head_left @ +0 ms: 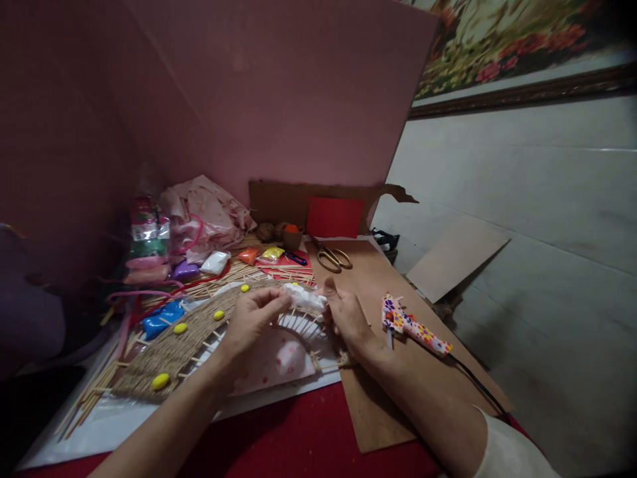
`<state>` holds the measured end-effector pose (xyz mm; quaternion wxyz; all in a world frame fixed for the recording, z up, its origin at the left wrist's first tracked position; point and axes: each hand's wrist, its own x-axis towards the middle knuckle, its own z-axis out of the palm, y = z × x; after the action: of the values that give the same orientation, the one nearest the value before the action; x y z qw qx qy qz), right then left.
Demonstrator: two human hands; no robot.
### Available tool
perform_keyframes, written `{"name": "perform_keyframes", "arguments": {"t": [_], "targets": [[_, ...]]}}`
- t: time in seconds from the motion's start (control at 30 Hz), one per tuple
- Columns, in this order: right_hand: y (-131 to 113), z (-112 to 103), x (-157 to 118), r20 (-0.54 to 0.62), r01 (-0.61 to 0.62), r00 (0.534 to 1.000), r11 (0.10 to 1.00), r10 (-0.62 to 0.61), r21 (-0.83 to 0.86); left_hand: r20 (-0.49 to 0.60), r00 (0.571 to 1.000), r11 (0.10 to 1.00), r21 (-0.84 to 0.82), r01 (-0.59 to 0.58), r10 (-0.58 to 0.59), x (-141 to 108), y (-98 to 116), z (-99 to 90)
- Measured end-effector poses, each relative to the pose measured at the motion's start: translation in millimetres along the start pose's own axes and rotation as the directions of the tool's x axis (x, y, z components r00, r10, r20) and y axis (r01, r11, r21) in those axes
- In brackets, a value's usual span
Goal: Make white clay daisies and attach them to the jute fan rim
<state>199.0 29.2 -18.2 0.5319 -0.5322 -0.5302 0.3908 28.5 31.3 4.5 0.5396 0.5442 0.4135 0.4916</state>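
Over the twine arch [162,354], your left hand [256,318] and right hand [348,320] pinch a white piece [304,297] between them, not yet set down, with yellow dots [218,315] already lining the weave and stick ends still bare.

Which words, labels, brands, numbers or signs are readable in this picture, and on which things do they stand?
No text can be read.
Plastic package: any markings too blurred to read.
Glue gun: flower pattern, no readable lettering.
White piece: no readable lettering.
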Motion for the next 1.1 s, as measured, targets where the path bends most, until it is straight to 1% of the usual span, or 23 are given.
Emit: {"name": "perform_keyframes", "arguments": {"t": [0.03,0.07,0.13,0.17,0.2,0.23,0.27,0.33,0.4,0.43,0.5,0.53,0.6,0.63,0.7,0.77,0.83,0.87,0.93,1.0,1.03,1.07,1.1], "targets": [[0,-1,0,-0.006,0.089,0.996,0.993,-0.090,-0.083,-0.025,0.998,0.997,-0.059,0.050,-0.051,1,1,-0.9],[-2,-2,-1,0.002,0.186,0.982,0.972,-0.187,-0.141,-0.037,0.995,0.988,-0.124,0.090,-0.095,2,2,-1.5],[-6,-2,-4,0.050,0.356,0.934,0.917,-0.353,-0.182,-0.018,0.988,0.962,-0.230,0.147,-0.155,3,4,-1.7],[-9,-1,-6,0.093,0.414,0.910,0.893,-0.404,-0.178,0.003,0.986,0.953,-0.254,0.163,-0.167,3,4,-1.5],[-11,1,-8,0.136,0.440,0.897,0.882,-0.421,-0.171,0.024,0.985,0.951,-0.258,0.170,-0.170,3,4,-1.2],[-13,3,-11,0.164,0.443,0.893,0.882,-0.419,-0.161,0.037,0.986,0.955,-0.245,0.169,-0.164,2,3,-0.9],[-15,4,-13,0.178,0.428,0.899,0.889,-0.401,-0.160,0.034,0.988,0.963,-0.220,0.155,-0.151,2,3,-0.6],[-16,7,-15,0.149,0.374,0.925,0.909,-0.350,-0.185,-0.016,0.996,0.987,-0.140,0.083,-0.086,1,1,-0.2],[-15,8,-17,0.084,0.329,0.944,0.916,-0.319,-0.228,-0.085,0.995,0.998,-0.015,-0.054,0.052,-1,-1,0.5],[-15,8,-17,0.057,0.321,0.947,0.915,-0.317,-0.243,-0.100,0.985,0.989,0.069,-0.133,0.139,-2,-2,1.1],[-14,8,-18,0.030,0.328,0.943,0.907,-0.333,-0.265,-0.078,0.951,0.927,0.258,-0.271,0.299,-4,-3,3.0],[-14,9,-19,0.030,0.342,0.937,0.898,-0.347,-0.276,-0.056,0.935,0.885,0.347,-0.312,0.351,-6,-4,4.0],[-14,9,-20,0.044,0.375,0.924,0.876,-0.380,-0.304,-0.024,0.916,0.814,0.469,-0.344,0.401,-7,-5,5.7],[-13,9,-21,0.055,0.391,0.917,0.864,-0.395,-0.317,-0.019,0.914,0.796,0.499,-0.343,0.405,-8,-6,6.3],[-14,9,-23,0.083,0.423,0.904,0.846,-0.420,-0.326,-0.015,0.921,0.793,0.513,-0.328,0.390,-8,-6,6.7],[-14,10,-24,0.113,0.457,0.889,0.832,-0.445,-0.316,-0.018,0.935,0.823,0.481,-0.302,0.353,-7,-4,6.3],[-15,9,-24,0.132,0.471,0.882,0.831,-0.453,-0.296,-0.022,0.956,0.884,0.387,-0.261,0.293,-6,-2,5.1],[-15,9,-23,0.128,0.459,0.888,0.843,-0.441,-0.280,-0.016,0.970,0.922,0.316,-0.224,0.241,-5,-1,4.1],[-16,9,-21,0.100,0.389,0.921,0.897,-0.376,-0.210,0.033,0.994,0.982,0.154,-0.110,0.106,-2,0,1.9],[-15,9,-18,0.087,0.286,0.957,0.951,-0.278,-0.116,0.092,0.996,0.999,0.043,-0.004,0.000,0,-1,0.0],[-15,9,-17,0.082,0.244,0.968,0.966,-0.237,-0.083,0.088,0.996,1.000,0.023,0.006,-0.008,1,-2,-0.5],[-14,9,-16,0.074,0.219,0.974,0.973,-0.213,-0.072,0.057,0.998,0.999,0.033,-0.024,0.022,1,-3,-0.6],[-13,9,-15,0.056,0.214,0.976,0.973,-0.209,-0.089,0.009,0.996,0.993,0.079,-0.085,0.085,1,-4,-0.3]]}}
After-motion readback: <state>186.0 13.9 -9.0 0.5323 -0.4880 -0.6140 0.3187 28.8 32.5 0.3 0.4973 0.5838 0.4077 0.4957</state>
